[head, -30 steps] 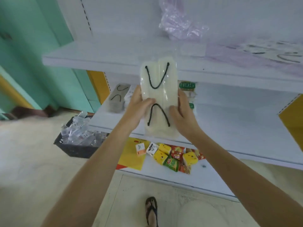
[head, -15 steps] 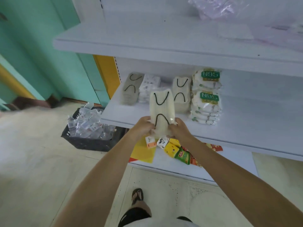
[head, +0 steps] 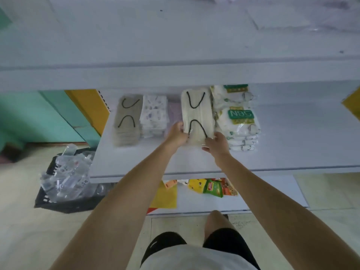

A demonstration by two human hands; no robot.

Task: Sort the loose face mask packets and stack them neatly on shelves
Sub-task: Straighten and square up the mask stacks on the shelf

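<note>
Carried further in, the cream mask packet (head: 196, 114) is being laid just left of the N95 pile (head: 240, 123). Its near end is being gripped by the left hand (head: 176, 134) and the right hand (head: 217, 143), so this packet is probably nearly stacked.

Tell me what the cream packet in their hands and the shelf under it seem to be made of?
The cream packet: pleated matte fabric masks, probably inside clear glossy plastic film, judging by glints near its lower edge. The shelf: smooth white-painted surface, thin front lip, perhaps sheet metal.
</note>
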